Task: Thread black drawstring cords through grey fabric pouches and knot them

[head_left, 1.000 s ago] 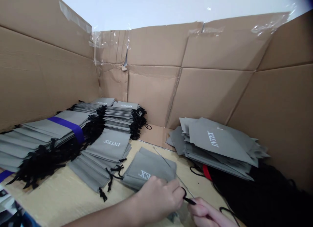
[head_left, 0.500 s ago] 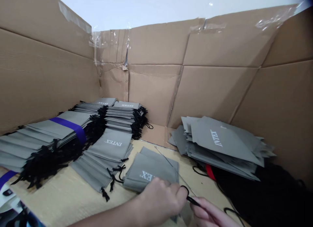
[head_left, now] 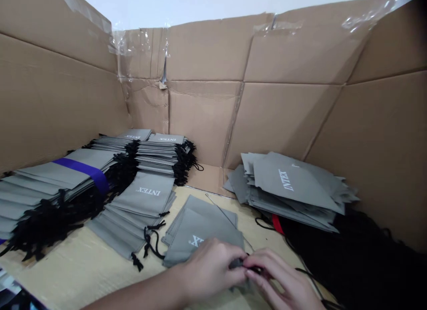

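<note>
Low in the middle, my left hand [head_left: 213, 265] is closed on the edge of a grey drawstring pouch [head_left: 200, 225], which lies partly under it. My right hand [head_left: 280, 274] meets it with fingertips pinched on a black cord [head_left: 255, 269] at the pouch's edge. Fingers hide most of the cord and the exact grip. A thin metal rod [head_left: 227, 216] with a small loop at its tip runs from near my right hand across the grey fabric. More grey pouches lie beneath the front one.
On the left are fanned pouches [head_left: 147, 192] with knotted cords, neat stacks [head_left: 156, 152] behind, and a bundle under a purple band [head_left: 82, 167]. At right, a loose pile of grey pouches [head_left: 300, 185] adjoins a black cord heap [head_left: 360, 261] with a red strip [head_left: 277, 224]. Cardboard walls [head_left: 203, 114] surround the table.
My hands have come together, and my right fingers have moved up to the pouch's edge with the black cord. The cord loop that stood out between my hands is now mostly hidden.
</note>
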Motion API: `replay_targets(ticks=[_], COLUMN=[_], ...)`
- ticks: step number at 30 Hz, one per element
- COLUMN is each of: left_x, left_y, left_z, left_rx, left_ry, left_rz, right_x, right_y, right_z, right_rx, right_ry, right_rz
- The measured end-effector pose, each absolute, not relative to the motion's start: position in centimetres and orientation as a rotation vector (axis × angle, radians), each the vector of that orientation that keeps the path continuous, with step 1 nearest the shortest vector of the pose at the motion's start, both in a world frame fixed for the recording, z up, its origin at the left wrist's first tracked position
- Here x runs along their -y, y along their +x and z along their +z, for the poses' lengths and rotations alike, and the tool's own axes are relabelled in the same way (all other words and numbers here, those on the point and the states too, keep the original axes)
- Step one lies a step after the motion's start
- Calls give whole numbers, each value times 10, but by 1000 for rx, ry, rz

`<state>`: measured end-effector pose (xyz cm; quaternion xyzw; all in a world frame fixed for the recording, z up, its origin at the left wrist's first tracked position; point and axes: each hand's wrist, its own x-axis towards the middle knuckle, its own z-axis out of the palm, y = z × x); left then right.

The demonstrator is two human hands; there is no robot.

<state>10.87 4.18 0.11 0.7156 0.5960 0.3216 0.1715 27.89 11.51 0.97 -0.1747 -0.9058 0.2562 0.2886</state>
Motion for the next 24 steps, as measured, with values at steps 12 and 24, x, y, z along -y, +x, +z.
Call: replay_targets(ticks=[12, 24], left_x=[-44, -45], left_y=[112, 112], left_z=[-2, -2], left_rx=[-1587, -1778], left_ry=[1959, 2631], left_rz=[863, 868], right_x=[-125, -124], right_y=[292, 271], right_z=[14, -5], right_rx=[2601, 1710], right_ry=[-356, -839], right_rz=[562, 1869])
